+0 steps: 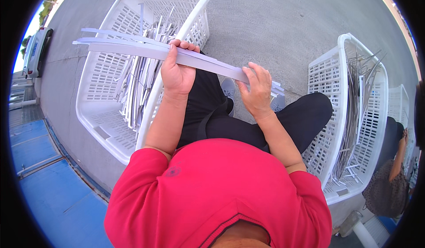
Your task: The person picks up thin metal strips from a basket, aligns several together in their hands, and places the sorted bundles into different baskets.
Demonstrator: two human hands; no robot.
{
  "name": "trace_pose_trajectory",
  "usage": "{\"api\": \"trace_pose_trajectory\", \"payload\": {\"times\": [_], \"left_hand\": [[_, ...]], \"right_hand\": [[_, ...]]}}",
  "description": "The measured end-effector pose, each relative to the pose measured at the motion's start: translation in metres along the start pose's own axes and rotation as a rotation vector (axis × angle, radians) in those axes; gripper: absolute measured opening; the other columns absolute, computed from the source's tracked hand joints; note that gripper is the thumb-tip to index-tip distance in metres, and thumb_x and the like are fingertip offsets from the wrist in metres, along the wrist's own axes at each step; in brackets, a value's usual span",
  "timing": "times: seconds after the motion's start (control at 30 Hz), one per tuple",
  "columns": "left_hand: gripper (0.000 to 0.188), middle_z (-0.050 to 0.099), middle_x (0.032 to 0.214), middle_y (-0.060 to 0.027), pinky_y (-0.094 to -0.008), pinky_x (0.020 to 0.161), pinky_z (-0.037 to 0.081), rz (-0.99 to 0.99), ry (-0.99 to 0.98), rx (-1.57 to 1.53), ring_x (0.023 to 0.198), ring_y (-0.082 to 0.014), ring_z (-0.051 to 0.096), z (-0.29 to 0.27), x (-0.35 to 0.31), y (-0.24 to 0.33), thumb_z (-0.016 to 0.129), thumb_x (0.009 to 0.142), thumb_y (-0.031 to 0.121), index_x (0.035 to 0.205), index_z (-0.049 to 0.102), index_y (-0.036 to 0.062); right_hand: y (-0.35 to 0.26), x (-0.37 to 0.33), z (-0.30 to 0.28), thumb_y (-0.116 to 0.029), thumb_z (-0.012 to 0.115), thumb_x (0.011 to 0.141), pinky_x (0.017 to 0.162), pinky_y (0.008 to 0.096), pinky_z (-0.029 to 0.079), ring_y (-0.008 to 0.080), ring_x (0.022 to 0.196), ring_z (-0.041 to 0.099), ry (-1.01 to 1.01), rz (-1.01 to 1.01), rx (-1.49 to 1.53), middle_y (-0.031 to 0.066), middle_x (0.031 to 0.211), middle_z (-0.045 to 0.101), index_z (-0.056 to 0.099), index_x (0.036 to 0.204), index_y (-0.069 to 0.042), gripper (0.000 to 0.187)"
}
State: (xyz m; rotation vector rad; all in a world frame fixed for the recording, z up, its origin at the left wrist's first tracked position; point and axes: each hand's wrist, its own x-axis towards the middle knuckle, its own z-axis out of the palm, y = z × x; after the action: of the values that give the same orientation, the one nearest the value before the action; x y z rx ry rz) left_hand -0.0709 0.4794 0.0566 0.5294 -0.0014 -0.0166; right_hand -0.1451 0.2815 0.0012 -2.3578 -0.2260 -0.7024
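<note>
White slotted basket (97,115) at left, 2nd white basket (330,84) at right, parked car (35,51), co-worker's arm (398,159)

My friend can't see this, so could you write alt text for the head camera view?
A seated person's left hand and right hand hold a bundle of long white strips over their lap, between a white slatted basket and another basket, both holding more strips.

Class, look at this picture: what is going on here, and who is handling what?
A seated person in a red shirt holds a bundle of long white strips across their lap. The left hand grips the bundle around its middle; the right hand rests its fingers on the end nearer that side. A white basket with more strips stands on the left, and a second one on the right. Another person is at the far right edge.
</note>
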Motion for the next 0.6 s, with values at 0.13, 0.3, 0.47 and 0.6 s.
{"api": "trace_pose_trajectory", "payload": {"times": [0.13,0.3,0.47,0.6], "left_hand": [[0.016,0.050,0.087,-0.0065,-0.0412,0.092,0.038,0.027,0.036,0.034,0.087,-0.0216,0.049,0.000,0.000,0.000,0.043,0.095,0.020,0.098,0.047,0.0046],[0.016,0.049,0.084,-0.0064,-0.0406,0.088,0.040,0.050,0.072,0.050,0.083,-0.0213,0.049,-0.002,0.002,0.005,0.046,0.094,0.020,0.096,0.046,0.0041],[0.014,0.048,0.081,-0.0065,-0.0411,0.089,0.042,0.077,0.122,0.015,0.081,-0.0206,0.050,-0.005,0.005,0.014,0.049,0.092,0.017,0.091,0.047,0.0028],[0.013,0.047,0.080,-0.0060,-0.0405,0.087,0.042,0.123,0.198,-0.020,0.080,-0.0208,0.050,0.000,0.009,0.025,0.048,0.092,0.015,0.090,0.046,0.0034]], "right_hand": [[0.000,-0.005,-0.002,-0.012,0.071,0.067,0.093,0.0475,0.034,0.0265,0.103,0.052,0.019,-0.031,-0.001,0.0065,0.108,0.056,0.060,0.099,-0.008,0.034],[0.007,-0.009,-0.005,-0.009,0.070,0.067,0.093,0.0469,0.034,0.0237,0.099,0.055,0.047,-0.072,-0.003,0.0043,0.103,0.059,0.060,0.090,-0.009,0.025],[0.016,-0.011,-0.011,-0.005,0.067,0.067,0.092,0.0457,0.036,0.0227,0.096,0.056,0.127,-0.055,-0.017,0.0041,0.100,0.060,0.058,0.084,-0.008,0.020],[0.037,-0.015,-0.014,-0.003,0.065,0.067,0.091,0.0443,0.037,0.0234,0.094,0.057,0.198,-0.015,-0.091,0.0043,0.099,0.061,0.057,0.083,-0.008,0.019]]}}
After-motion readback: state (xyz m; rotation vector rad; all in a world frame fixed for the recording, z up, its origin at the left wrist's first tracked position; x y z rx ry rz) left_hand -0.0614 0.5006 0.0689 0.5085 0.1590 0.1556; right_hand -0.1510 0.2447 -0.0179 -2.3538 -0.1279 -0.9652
